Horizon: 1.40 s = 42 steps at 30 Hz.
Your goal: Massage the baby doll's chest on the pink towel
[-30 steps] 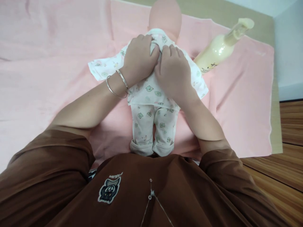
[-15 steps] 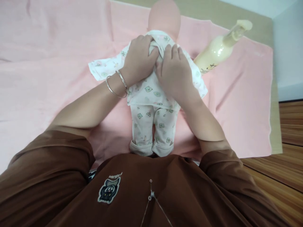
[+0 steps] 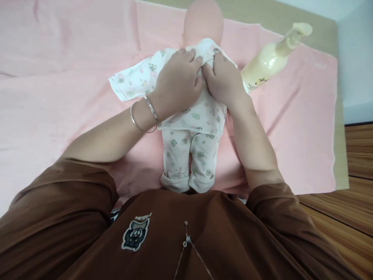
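A baby doll point(image 3: 203, 23) lies lengthwise in front of me, its head at the far end. It wears a white printed baby shirt point(image 3: 198, 116) and matching trousers point(image 3: 175, 151) with turned-up cuffs. My left hand point(image 3: 179, 83) rests over the left of the chest, its bent fingers closed on the shirt front near the neckline. Beside it, my right hand point(image 3: 225, 79) has curled fingers and thumb closed on the shirt's right front edge, just below the collar. What lies under both palms is hidden. The left sleeve spreads out flat.
A pump bottle point(image 3: 266, 62) of pale yellow liquid leans near the doll's right shoulder side. Under everything lies a pink cloth point(image 3: 303, 128) on a light-coloured table point(image 3: 322, 33). Wooden flooring point(image 3: 335, 210) shows at the lower right.
The shirt's neckline, bunched and folded before, now lies flatter around the collar. My right hand has shifted slightly right and its fingers have curled. My left hand has moved a little down and right.
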Each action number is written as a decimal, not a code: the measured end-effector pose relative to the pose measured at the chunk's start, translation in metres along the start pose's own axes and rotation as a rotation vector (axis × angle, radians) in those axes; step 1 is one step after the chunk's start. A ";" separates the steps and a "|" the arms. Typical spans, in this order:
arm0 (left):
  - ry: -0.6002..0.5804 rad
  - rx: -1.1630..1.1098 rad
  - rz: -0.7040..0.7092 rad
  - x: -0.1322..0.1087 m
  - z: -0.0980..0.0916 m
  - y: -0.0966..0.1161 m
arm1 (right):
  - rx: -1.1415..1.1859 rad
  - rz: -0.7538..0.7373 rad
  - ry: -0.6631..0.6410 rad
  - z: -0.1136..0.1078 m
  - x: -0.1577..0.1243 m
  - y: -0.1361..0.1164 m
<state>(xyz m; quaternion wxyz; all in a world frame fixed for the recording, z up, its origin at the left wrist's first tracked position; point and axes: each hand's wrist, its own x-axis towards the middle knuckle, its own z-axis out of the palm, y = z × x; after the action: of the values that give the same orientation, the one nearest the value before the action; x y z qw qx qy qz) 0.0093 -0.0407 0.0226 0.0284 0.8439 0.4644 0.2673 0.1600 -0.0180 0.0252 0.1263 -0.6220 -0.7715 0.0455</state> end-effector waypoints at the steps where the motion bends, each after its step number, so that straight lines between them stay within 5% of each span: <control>1: 0.003 -0.033 -0.010 0.002 0.001 -0.003 | 0.008 0.001 -0.010 0.000 -0.001 0.000; 9: 0.025 -0.157 -0.194 0.020 0.025 -0.040 | 0.060 0.014 -0.011 -0.004 -0.025 -0.027; 15: 0.006 -0.242 -0.203 0.018 0.029 -0.046 | 0.013 0.024 -0.030 -0.006 -0.037 -0.046; 22: -0.050 -0.205 -0.219 0.012 0.018 -0.027 | 0.077 -0.009 -0.017 -0.009 -0.015 -0.024; 28: -0.082 0.013 0.023 -0.001 0.001 -0.002 | 0.053 0.027 0.000 0.000 0.002 0.001; 37: -0.078 -0.086 -0.200 0.019 0.018 -0.037 | -0.172 0.002 0.022 -0.013 -0.024 -0.024; 42: -0.016 -0.090 -0.244 0.017 0.029 -0.041 | -0.136 0.020 -0.013 -0.007 -0.012 -0.014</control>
<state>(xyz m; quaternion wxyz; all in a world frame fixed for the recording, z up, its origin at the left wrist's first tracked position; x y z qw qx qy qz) -0.0012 0.0017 -0.0075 0.1023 0.7811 0.5509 0.2756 0.1508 -0.0335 0.0330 0.0782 -0.6365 -0.7673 -0.0015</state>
